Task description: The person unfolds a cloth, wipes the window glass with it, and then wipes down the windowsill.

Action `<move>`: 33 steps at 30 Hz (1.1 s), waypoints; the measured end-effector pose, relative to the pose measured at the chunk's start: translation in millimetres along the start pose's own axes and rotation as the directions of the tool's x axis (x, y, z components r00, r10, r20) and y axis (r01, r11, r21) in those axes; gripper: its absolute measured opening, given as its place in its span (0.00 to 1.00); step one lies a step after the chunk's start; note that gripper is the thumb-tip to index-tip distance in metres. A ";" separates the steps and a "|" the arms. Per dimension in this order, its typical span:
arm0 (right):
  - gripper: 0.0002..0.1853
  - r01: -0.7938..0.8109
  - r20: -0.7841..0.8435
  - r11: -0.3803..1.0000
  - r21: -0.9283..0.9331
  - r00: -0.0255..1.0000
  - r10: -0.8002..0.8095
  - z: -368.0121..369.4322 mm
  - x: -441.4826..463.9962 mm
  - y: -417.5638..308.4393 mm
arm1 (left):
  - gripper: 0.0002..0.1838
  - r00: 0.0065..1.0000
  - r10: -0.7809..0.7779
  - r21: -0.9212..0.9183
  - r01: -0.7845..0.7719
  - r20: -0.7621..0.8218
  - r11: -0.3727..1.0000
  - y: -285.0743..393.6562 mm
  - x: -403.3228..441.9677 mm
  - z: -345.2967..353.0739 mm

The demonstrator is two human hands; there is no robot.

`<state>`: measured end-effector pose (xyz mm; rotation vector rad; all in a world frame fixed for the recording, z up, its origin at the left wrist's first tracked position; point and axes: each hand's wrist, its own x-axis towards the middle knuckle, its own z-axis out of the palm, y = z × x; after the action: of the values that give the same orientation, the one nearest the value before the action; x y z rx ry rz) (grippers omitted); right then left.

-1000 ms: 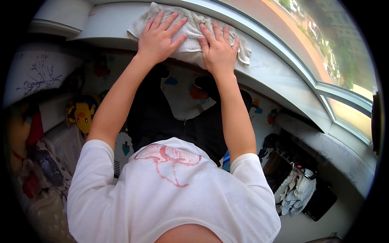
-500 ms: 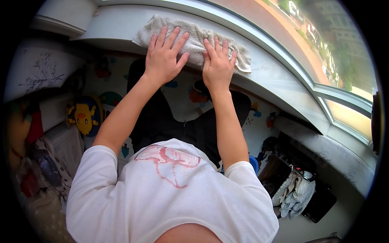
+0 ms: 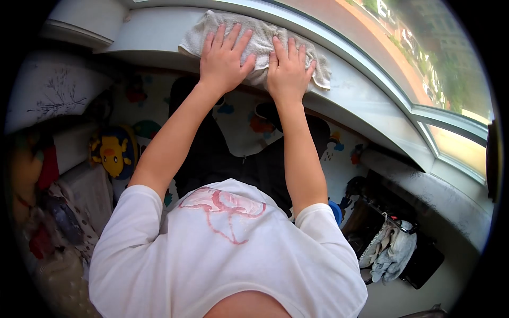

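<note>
A light grey, crumpled towel (image 3: pixel 260 38) is spread along the white window ledge (image 3: pixel 154 33) at the top of the view. Flat on its left part rests my left hand (image 3: pixel 224 61), fingers stretched and spread. My right hand (image 3: pixel 289 69) lies on the right part with its fingers apart, the wrist over the ledge's near edge. Both hands press on the cloth from above without gripping it. The towel's right corner sticks out beyond my right hand.
Beyond the ledge runs the window frame (image 3: pixel 371 69), with a street outside. Below left are a yellow and blue toy (image 3: pixel 112 153) and piled bags (image 3: pixel 66 217). A blue object (image 3: pixel 335 212) and a rack with cloths (image 3: pixel 395 252) stand at lower right.
Over the last second the towel and both hands came nearer to me, then moved back slightly toward the window. My left hand has also shifted right, closer to my right hand.
</note>
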<state>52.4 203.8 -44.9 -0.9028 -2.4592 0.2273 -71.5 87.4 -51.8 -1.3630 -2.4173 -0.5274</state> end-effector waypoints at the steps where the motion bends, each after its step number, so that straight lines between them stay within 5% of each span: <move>1: 0.19 -0.007 -0.005 1.000 -0.007 1.000 0.007 -3.6 -9.0 -0.3 | 0.33 1.000 0.014 -0.019 -0.014 0.007 1.000 1.4 -6.2 -5.3; 8: 0.20 -0.073 0.014 0.996 -0.052 0.997 0.074 -7.1 -28.8 8.5 | 0.32 0.997 0.070 -0.133 -0.065 0.029 0.989 10.9 -12.4 -6.8; 15: 0.24 -0.091 0.140 0.990 -0.109 0.984 0.106 1.5 16.8 26.8 | 0.36 0.971 -0.085 0.032 0.080 0.222 0.996 20.4 21.8 9.2; 25: 0.23 -0.032 0.131 0.996 -0.085 0.990 0.043 -34.0 -42.3 27.6 | 0.35 0.971 -0.014 -0.085 0.035 0.237 0.996 32.3 -17.9 -17.1; 33: 0.24 -0.148 0.128 0.979 -0.140 0.978 0.166 -10.2 4.4 40.8 | 0.37 0.954 -0.071 0.049 0.060 0.292 0.997 39.6 23.0 13.0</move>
<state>77.5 237.6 -47.5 -1.1766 -2.5558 0.1931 -49.9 129.6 -46.7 -1.4362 -2.6998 -0.3071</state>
